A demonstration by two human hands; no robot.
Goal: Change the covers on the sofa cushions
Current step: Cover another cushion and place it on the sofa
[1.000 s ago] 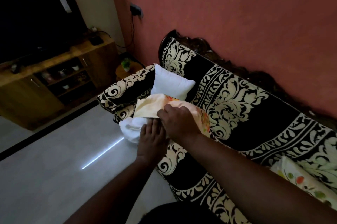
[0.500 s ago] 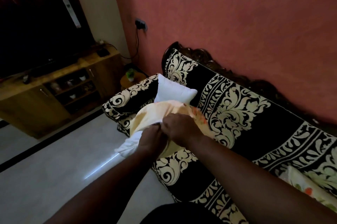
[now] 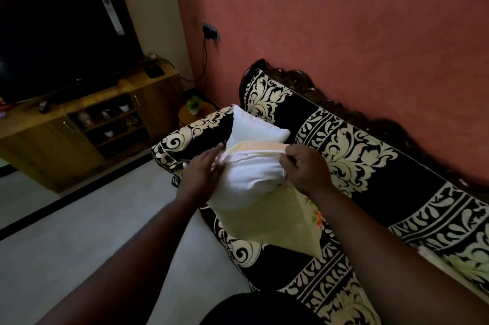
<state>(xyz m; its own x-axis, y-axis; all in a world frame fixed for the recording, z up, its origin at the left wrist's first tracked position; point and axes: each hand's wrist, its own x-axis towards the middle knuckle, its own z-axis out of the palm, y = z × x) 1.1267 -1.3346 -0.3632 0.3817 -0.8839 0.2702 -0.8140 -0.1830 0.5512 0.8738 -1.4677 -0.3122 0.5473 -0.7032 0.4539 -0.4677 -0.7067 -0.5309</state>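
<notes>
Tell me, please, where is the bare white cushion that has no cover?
In the head view, the bare white cushion stands at the far left end of the sofa, leaning against the armrest, just behind the half-covered cushion held in both hands.

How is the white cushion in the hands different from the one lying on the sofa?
The held cushion sits partly inside a yellow cover; the sofa cushion is bare. The held cushion is lifted, with the left hand flat against it and the right hand pinching the cover's edge; the sofa cushion leans untouched in the corner of the sofa. Both are white.
</notes>
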